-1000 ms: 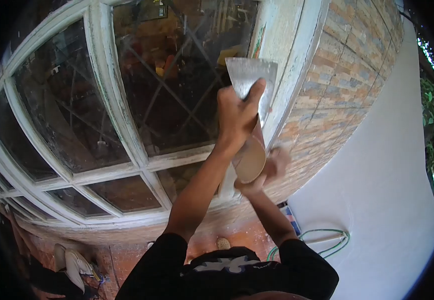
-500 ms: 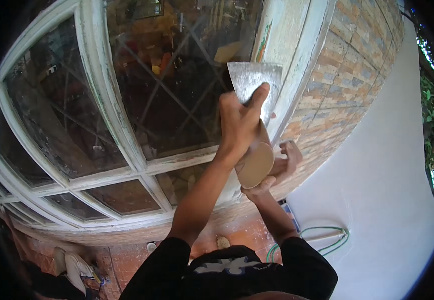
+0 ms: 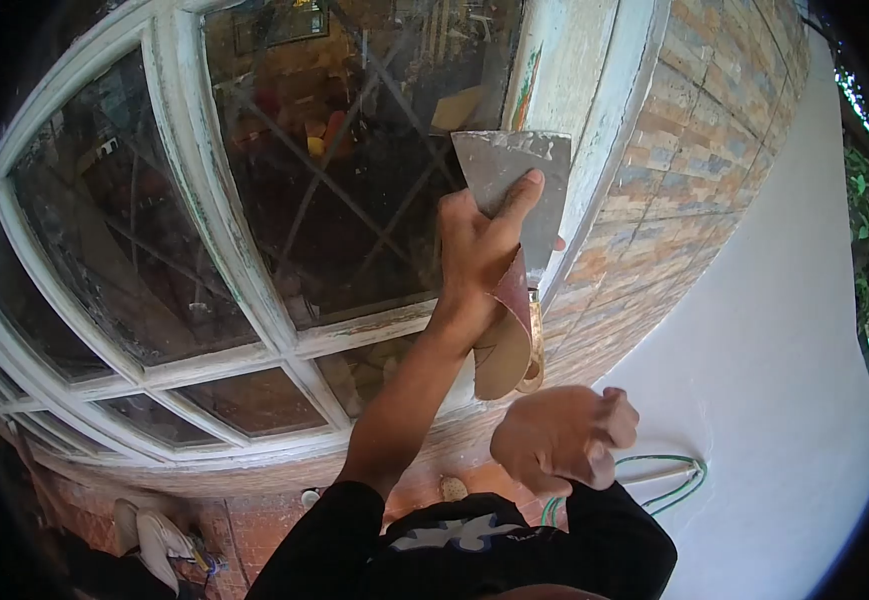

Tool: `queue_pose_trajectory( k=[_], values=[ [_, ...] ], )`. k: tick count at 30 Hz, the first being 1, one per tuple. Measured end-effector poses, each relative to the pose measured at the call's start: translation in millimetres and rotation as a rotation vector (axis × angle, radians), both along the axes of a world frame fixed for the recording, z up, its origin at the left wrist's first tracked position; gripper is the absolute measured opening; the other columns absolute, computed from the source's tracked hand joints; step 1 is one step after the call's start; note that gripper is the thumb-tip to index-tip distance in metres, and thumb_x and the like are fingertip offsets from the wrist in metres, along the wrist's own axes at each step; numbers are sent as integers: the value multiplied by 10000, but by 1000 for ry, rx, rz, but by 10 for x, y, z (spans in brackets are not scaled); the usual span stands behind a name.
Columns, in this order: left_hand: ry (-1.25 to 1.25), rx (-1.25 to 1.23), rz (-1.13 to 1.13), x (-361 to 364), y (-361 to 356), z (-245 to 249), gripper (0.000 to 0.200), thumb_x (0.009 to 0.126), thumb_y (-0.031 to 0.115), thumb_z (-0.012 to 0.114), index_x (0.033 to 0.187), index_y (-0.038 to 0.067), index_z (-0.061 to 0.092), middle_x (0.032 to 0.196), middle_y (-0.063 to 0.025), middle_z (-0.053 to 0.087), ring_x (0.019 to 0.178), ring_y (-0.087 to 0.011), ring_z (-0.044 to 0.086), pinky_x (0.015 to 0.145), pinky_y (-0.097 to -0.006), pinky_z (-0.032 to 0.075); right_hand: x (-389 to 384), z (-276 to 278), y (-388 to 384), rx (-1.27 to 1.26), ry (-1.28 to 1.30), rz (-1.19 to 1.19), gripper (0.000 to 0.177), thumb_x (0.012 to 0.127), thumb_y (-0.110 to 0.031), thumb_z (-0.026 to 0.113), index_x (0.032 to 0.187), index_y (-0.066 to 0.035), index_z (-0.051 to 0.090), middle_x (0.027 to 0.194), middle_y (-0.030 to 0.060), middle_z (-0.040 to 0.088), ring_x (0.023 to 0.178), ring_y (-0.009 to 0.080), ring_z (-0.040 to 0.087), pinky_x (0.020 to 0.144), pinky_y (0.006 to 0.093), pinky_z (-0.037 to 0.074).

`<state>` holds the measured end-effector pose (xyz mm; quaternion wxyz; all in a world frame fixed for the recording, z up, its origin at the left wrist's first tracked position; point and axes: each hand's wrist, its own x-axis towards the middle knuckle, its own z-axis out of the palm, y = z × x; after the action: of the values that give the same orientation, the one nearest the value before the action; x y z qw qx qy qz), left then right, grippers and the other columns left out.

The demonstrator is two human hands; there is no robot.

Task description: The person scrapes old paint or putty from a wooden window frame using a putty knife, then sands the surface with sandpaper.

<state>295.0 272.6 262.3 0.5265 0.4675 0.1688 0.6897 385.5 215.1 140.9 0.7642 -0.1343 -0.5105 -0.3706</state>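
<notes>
My left hand (image 3: 479, 250) grips a wide metal scraper (image 3: 519, 165), its thumb pressed on the blade, whose broad edge points up beside the window frame (image 3: 579, 90). In the same hand is a curled sheet of sandpaper (image 3: 506, 350), reddish on one face and tan on the other. The scraper's handle (image 3: 536, 340) shows behind the sheet. My right hand (image 3: 566, 437) is apart from both, lower and to the right, with its fingers curled; whether it holds anything small is hidden.
Paned windows (image 3: 334, 180) with worn white frames fill the left. Stone-like tiles (image 3: 684, 150) and a white wall (image 3: 764, 330) stand right. A green hose (image 3: 669, 495) lies low right. Another person's pale-trousered leg (image 3: 159, 540) shows at lower left.
My right hand has moved away from the sandpaper, down and to the right. The sheet has shifted and now shows its reddish face, and the scraper's blade has tilted slightly.
</notes>
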Motion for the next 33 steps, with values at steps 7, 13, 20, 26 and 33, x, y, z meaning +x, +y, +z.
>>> queue_pose_trajectory(
  k=[7,13,20,26,33],
  values=[
    [9,-14,-33,-24,-34,19,320,895,260,697,925,-58,675,727,-80,665,575,-138,634,509,-276,490,-72,36,45,-28,-11,-2,418,907,-416,480,1216,-135,458,1051,109,459,920,230,437,775,385,377],
    [-6,6,-20,-6,-14,44,360,896,299,697,918,-60,672,726,-87,670,579,-139,642,517,-273,488,-97,105,157,-31,-11,-14,452,905,-438,484,1242,-138,452,1063,126,456,933,247,432,780,402,373],
    [-30,-1,-59,-20,16,99,295,890,222,709,947,-65,666,775,-110,681,580,-166,653,508,-293,517,-51,192,207,-73,-52,-111,492,903,-464,487,1273,-142,445,1077,146,453,949,268,426,785,423,369],
    [17,-43,-96,-54,-37,47,297,890,239,705,968,-45,676,806,-100,685,602,-158,649,540,-284,527,-30,108,47,-18,49,19,513,946,-503,326,1198,-125,562,882,126,499,759,236,381,669,383,294],
    [18,-8,-19,79,32,-155,302,903,249,690,989,-40,678,795,-96,689,604,-153,656,532,-262,509,-67,65,49,-39,0,4,493,937,-488,374,1200,-128,585,791,77,511,705,201,393,617,367,292]
  ],
)
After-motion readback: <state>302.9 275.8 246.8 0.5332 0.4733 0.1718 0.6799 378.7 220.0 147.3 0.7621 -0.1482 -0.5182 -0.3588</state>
